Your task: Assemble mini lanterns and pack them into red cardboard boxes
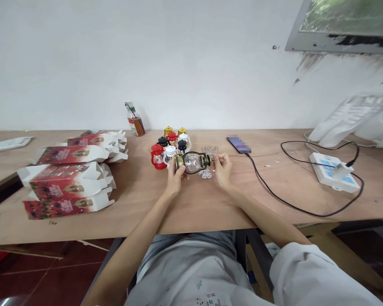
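Head view: a bronze-coloured miniature lantern is held sideways above the middle of the table, base left, top right. The left hand is clamped around its base; fingers of the right hand pinch at its top end. Whether this lantern is complete cannot be told. Red, white, black and gold lanterns stand grouped just beyond, apparently whole; small white pieces lie loose beside them. Printed cartons at left have raised flaps, so packing looks undone. Wood surface stretches toward the near edge; cartons limit leftward movement, the wall the far side, a smartphone and black cable the right.
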Available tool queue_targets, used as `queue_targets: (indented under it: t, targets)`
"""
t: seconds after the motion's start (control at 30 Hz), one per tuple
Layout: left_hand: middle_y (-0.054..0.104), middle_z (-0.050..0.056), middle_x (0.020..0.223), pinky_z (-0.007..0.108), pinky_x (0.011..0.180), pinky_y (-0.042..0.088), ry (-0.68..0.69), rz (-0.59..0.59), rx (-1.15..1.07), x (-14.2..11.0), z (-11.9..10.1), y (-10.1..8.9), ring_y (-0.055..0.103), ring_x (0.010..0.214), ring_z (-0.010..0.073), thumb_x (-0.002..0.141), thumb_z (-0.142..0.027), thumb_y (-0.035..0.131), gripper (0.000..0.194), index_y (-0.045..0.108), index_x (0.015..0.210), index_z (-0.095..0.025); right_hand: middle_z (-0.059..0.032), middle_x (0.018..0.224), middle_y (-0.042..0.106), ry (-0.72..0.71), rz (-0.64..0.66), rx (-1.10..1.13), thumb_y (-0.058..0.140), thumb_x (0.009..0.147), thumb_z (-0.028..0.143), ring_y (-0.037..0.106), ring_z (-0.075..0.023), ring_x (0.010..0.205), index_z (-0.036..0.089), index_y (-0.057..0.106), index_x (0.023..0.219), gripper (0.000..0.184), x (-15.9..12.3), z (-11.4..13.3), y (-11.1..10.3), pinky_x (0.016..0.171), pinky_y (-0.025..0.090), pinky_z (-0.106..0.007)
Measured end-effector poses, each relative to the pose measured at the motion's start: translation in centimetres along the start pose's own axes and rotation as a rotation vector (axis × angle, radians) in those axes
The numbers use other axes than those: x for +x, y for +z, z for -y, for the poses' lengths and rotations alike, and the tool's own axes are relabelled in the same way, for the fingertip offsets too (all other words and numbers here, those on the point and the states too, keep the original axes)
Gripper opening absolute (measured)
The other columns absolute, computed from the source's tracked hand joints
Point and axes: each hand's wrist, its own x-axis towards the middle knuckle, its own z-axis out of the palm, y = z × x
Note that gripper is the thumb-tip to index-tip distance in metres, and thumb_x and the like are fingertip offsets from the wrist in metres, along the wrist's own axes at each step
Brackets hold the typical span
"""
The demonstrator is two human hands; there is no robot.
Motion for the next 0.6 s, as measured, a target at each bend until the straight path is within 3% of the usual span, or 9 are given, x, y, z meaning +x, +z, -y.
queue_targets:
  t: [0.37,0.6]
  targets:
    - [0.054,-0.003,0.068,0.020,0.036,0.036,-0.005,-0.001,-0.010,0.05,0.39,-0.18,0.049,0.040,0.0080,0.064,-0.055,0.066,0.055,0.049,0.102,-0.019,0.0081,0.050,0.048,0.038,-0.048,0.005,0.061,0.072,0.059,0.043,-0.0076,0.043,0.021,0.043,0.068,0.042,0.57,-0.92,-0.37,0.042,0.034,-0.021]
    - [0.053,-0.004,0.068,0.019,0.036,0.033,0.028,0.016,0.025,-0.16,-0.18,0.15,0.049,0.040,0.0075,0.066,-0.054,0.067,0.054,0.046,0.104,-0.022,0.0082,0.049,0.047,0.004,0.016,0.023,0.060,0.076,0.057,0.042,-0.0073,0.043,0.022,0.042,0.068,0.040,0.04,-0.27,-0.09,0.043,0.034,-0.021]
